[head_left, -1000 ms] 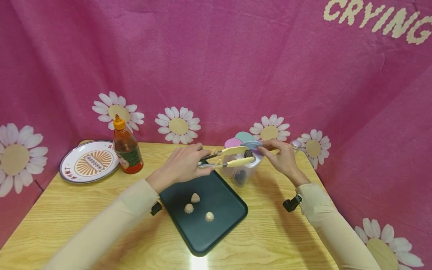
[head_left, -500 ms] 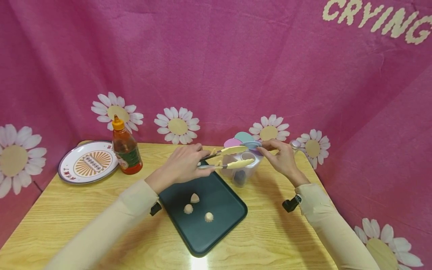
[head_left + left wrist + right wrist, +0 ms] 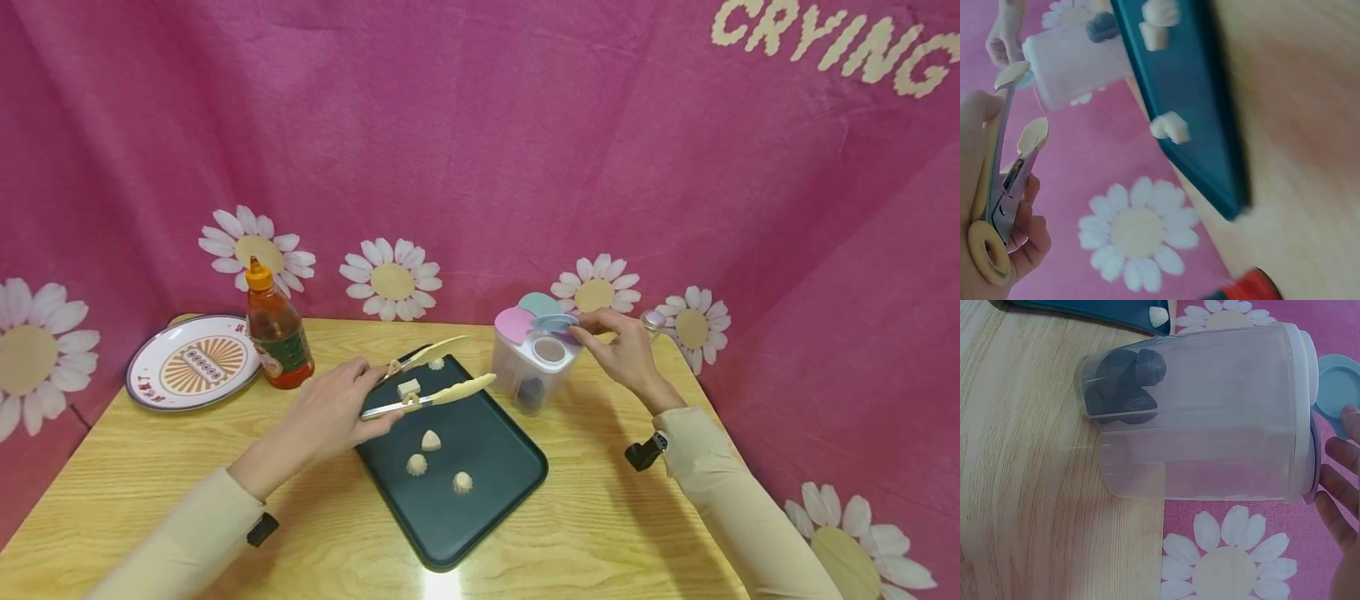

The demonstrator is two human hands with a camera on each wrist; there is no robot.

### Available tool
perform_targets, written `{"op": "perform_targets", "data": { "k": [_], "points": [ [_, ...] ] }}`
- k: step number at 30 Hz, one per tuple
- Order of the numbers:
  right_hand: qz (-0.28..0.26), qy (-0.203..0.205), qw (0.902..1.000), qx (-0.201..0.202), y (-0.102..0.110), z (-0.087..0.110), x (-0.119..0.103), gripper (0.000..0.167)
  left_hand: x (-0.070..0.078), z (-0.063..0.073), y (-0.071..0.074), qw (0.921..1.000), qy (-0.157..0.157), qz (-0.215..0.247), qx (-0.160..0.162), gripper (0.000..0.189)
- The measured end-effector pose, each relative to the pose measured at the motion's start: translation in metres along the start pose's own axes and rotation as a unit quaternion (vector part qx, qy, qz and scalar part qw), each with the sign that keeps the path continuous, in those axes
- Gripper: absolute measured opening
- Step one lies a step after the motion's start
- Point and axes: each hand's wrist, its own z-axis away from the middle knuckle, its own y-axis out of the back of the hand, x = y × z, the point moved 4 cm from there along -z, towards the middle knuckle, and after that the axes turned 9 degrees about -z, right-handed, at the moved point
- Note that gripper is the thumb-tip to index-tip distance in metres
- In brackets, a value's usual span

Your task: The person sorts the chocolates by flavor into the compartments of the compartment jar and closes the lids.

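1. Head view: the left hand (image 3: 326, 417) grips a pair of tongs (image 3: 461, 389), metal-armed with pale yellow, scalloped tips that stand spread apart above the far part of a tray (image 3: 487, 442). The tray is dark, smooth and rectangular with rounded corners, and holds small pale pieces (image 3: 462, 482), some ridged domes, one blocky. The right hand (image 3: 618, 346) pinches a blue lid (image 3: 553, 322), tipped up over a round hole in a translucent plastic tub (image 3: 510, 367); pink and green rounded lids sit beside it. A red sauce bottle (image 3: 277, 333) and a glossy white plate (image 3: 150, 358) stand on the wood-grained table (image 3: 592, 525), before a pink cloth (image 3: 480, 167) printed with daisies.

2. Left wrist view: the left hand's fingers wrap the tongs, whose yellow loop and shiny metal arms show beside the palm.

3. Right wrist view: clear, slightly cloudy walls show dark, rounded lumps (image 3: 1122, 387) at the tub's bottom. The right hand's thumb meets the edge of the disc-like blue lid.
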Motion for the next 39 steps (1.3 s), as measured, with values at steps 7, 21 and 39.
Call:
{"op": "perform_targets", "data": {
  "k": [7,21,39],
  "points": [
    [0.0,0.002,1.0,0.002,-0.001,0.001,0.001,0.015,-0.026,0.034,-0.005,0.999,0.041,-0.013,-0.009,0.069],
    [0.002,-0.002,1.0,0.004,-0.001,0.002,0.002,0.013,-0.076,0.098,-0.024,0.9939,0.094,-0.056,-0.008,0.075],
    [0.001,-0.008,1.0,-0.002,0.0,0.002,0.001,0.016,-0.128,0.159,-0.046,0.9881,0.063,-0.112,0.085,0.077]
  ]
}}
